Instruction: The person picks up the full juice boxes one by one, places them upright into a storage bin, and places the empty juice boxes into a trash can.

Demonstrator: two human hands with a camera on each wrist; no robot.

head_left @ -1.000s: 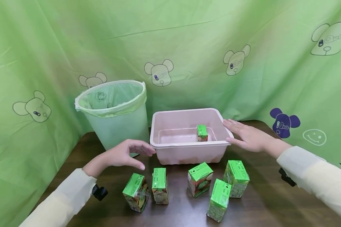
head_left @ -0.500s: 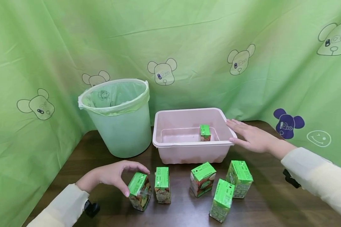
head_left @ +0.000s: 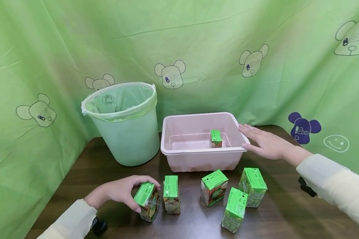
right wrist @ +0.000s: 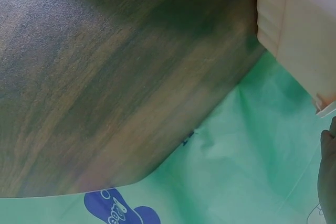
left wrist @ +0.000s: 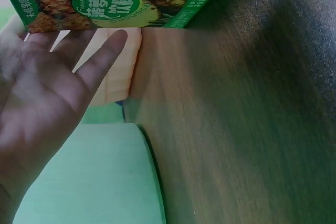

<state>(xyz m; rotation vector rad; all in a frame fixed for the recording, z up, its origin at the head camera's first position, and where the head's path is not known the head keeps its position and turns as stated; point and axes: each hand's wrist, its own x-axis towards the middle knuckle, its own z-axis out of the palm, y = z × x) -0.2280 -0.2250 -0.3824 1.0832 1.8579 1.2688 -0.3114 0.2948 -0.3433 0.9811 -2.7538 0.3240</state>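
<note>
We locate the pineapple carton at the near left of the surface, upright, with its green top facing up. Our left hand grasps it near the top, thumb on the near side and fingers around the far side. Our right hand is not clenched; its extended fingers rest on the right rim of the pink tub. Inside the tub, toward its right side, we find a small carton. Just right of the grasped unit stands a narrow carton. Further right we see a red-sided carton and two green-sided cartons, one partly overlapping the other in the head view. A lined waste bin stands left of the tub, before a green curtain.
</note>
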